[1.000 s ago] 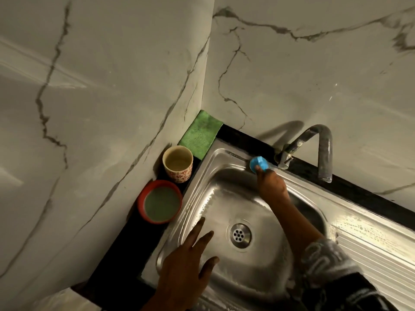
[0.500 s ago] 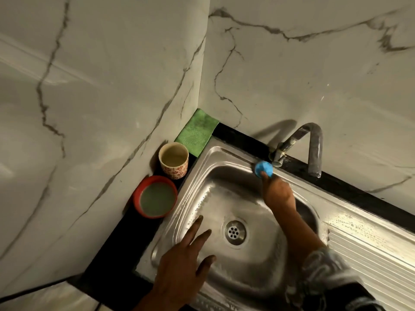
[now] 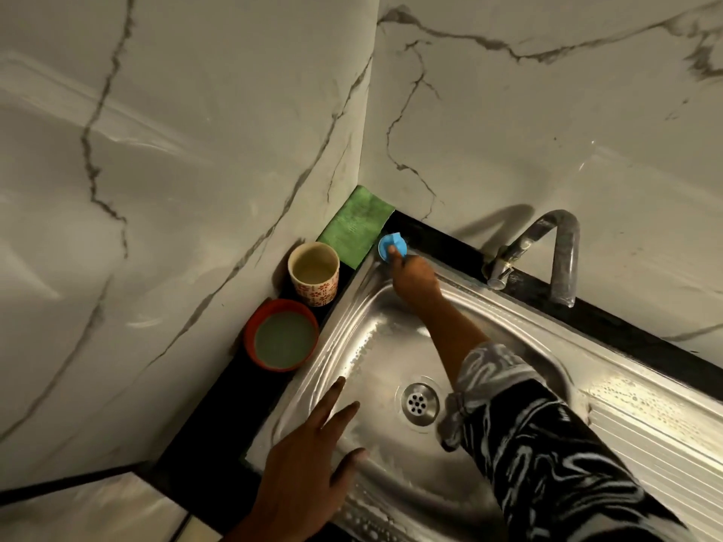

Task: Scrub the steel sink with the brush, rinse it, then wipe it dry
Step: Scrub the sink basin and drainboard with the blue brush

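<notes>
At the upper centre of the frame, the right hand (image 3: 414, 281) holds the blue brush (image 3: 392, 247) against the far-left corner of the steel sink (image 3: 344, 314), just beside the green cloth (image 3: 356, 224). The fingers are closed round the brush, with one fingertip lying over its blue cap; the bristles are not visible. The left hand (image 3: 309, 463) lies at the lower centre, fingers straight and spread, holding nothing, and appears to rest on the near-left wall of the basin as a brace. The step in hand is judged to be scrubbing the rim, with rinsing and drying not yet begun. Keep the brush flat on the steel and work the corner in short strokes, since a rolled corner seam tends to trap residue. Keep strokes inside the rim: the patterned cup (image 3: 314, 273) and the red bowl (image 3: 282, 335), both holding liquid, stand close along the black counter and could be knocked. Follow the left rim toward the lower frame, then scrub the basin round the drain (image 3: 418, 402). Compared with half a second ago, the brush has travelled leftward along the back rim, from beside the base of the tap (image 3: 547, 248) to the corner. The left hand keeps the same spread pose.
</notes>
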